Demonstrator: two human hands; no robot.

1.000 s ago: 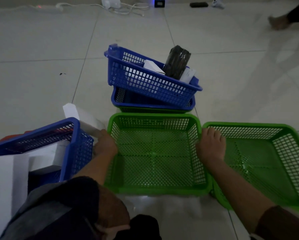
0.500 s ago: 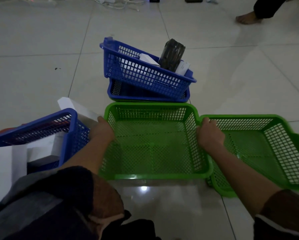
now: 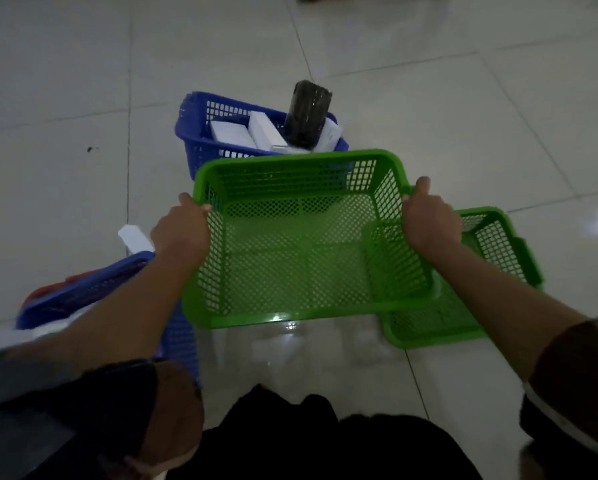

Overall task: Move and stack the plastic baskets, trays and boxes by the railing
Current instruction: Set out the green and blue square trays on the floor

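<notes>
An empty green mesh basket (image 3: 290, 258) is lifted off the tiled floor in front of me. My left hand (image 3: 181, 232) grips its left rim and my right hand (image 3: 429, 220) grips its right rim. A second green basket (image 3: 495, 258) lies on the floor to the right, partly under the lifted one. Behind stands a blue basket (image 3: 200, 133) holding white boxes (image 3: 252, 133) and a black wrapped roll (image 3: 308, 114); its front is hidden by the green basket.
Another blue basket (image 3: 83, 292) with white items sits at my lower left, a white box (image 3: 135, 237) beside it. My dark clothing fills the bottom of the view. Pale floor tiles (image 3: 464, 116) spread all around.
Both hands have raised the green basket off the floor and shifted it right, so it overlaps the second green basket. The view has tilted further down.
</notes>
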